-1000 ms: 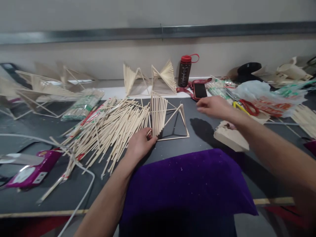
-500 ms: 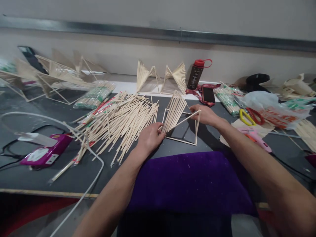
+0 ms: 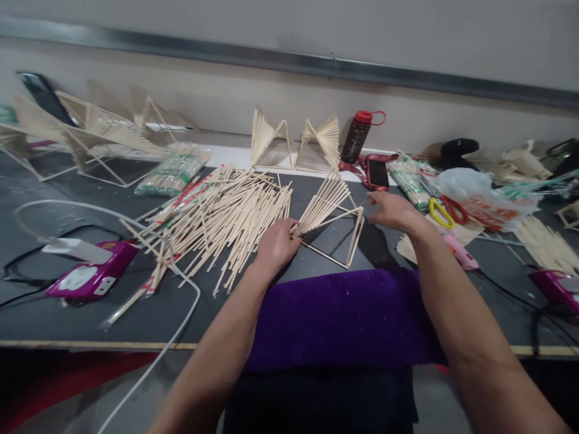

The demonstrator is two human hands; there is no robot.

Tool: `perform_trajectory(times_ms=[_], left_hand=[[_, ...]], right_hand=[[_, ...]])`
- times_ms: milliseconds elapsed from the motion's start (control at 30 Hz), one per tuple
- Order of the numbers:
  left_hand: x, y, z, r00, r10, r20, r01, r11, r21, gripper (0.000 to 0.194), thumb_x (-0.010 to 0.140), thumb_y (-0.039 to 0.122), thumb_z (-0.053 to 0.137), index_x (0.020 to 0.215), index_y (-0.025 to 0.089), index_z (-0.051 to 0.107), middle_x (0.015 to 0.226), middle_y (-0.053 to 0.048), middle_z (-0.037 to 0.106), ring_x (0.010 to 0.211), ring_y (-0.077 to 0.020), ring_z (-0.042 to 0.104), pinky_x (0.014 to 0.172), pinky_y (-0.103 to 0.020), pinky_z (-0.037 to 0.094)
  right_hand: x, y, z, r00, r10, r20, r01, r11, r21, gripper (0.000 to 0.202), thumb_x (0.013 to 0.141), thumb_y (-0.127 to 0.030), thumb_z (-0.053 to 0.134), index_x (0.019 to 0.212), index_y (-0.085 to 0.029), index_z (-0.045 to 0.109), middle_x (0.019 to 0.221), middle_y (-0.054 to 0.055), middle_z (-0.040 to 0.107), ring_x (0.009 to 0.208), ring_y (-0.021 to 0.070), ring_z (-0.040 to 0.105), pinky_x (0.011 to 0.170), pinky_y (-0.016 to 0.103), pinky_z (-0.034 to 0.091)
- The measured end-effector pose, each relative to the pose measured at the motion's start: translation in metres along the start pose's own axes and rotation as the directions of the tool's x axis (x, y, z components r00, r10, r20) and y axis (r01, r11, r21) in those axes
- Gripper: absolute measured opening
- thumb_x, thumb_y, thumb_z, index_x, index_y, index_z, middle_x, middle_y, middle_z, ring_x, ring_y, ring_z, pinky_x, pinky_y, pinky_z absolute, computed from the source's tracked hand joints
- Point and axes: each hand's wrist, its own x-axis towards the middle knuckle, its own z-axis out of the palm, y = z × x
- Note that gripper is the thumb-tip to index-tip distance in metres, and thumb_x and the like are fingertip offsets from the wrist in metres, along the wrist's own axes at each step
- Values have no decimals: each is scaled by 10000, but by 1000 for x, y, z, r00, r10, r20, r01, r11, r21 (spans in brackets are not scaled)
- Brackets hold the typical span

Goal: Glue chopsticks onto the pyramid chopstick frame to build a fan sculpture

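My left hand [image 3: 278,244] pinches the left corner of a wooden stick frame [image 3: 326,204], which stands on the dark tabletop. A slanted fan of sticks fills one side of this frame; its right end is bare edges. Just off the frame's right corner is my right hand [image 3: 392,210], fingers apart and pointing left, with nothing visible in it. Beside my left hand lies a spread pile of loose wooden sticks [image 3: 244,214]. Two similar fanned stick frames, a left one [image 3: 269,141] and a right one [image 3: 322,137], stand at the back.
A red-capped bottle [image 3: 357,137] and a phone [image 3: 377,173] stand beyond my right hand. To the right lie yellow-handled scissors [image 3: 441,214], a pink glue gun [image 3: 461,252] and a plastic bag [image 3: 474,196]. A white cable [image 3: 192,301] crosses the left side near a purple power strip [image 3: 93,271].
My right hand has moved right, away from the frame's right corner. The frame has turned slightly, its near right corner shifting left, while my left hand stays on it.
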Motion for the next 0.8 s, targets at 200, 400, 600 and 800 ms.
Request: perform_trajectory(times_ms=[200, 400, 600, 800], left_hand=[[-3, 2, -2, 1000, -2, 8, 2, 1000, -14, 359, 808, 220, 542, 1155, 183, 626, 1102, -94, 683, 972, -242, 644, 825, -330, 467], [-2, 2, -4, 1000, 6, -10, -6, 999, -34, 345, 817, 259, 555, 1139, 162, 632, 1018, -92, 699, 940, -236, 651, 821, -324, 467], [2, -1, -7, 997, -36, -67, 30, 996, -87, 360, 797, 326, 574, 1112, 171, 651, 908, -65, 698, 783, -193, 650, 711, -296, 474], [7, -12, 0, 997, -60, -46, 56, 995, -78, 349, 769, 344, 575, 1069, 190, 665, 909, -47, 705, 804, -187, 649, 750, -288, 480]], right_hand=[[2, -30, -4, 863, 404, -304, -33, 646, 763, 406, 732, -339, 563, 1083, -146, 627, 862, 56, 689, 575, 138, 618, 471, 239, 411], [8, -28, 30, 835, 503, -224, -9, 419, 908, 291, 707, -331, 585, 893, -136, 694, 711, 22, 663, 547, 110, 576, 522, 231, 445], [21, -26, 47, 890, 270, -367, 167, 556, 814, 285, 791, -305, 523, 953, -195, 730, 989, 44, 730, 950, 174, 651, 877, 303, 480], [18, -39, 50, 927, 164, -338, 205, 531, 822, 239, 777, -234, 542, 913, -204, 736, 965, 36, 736, 917, 169, 661, 877, 311, 482]])
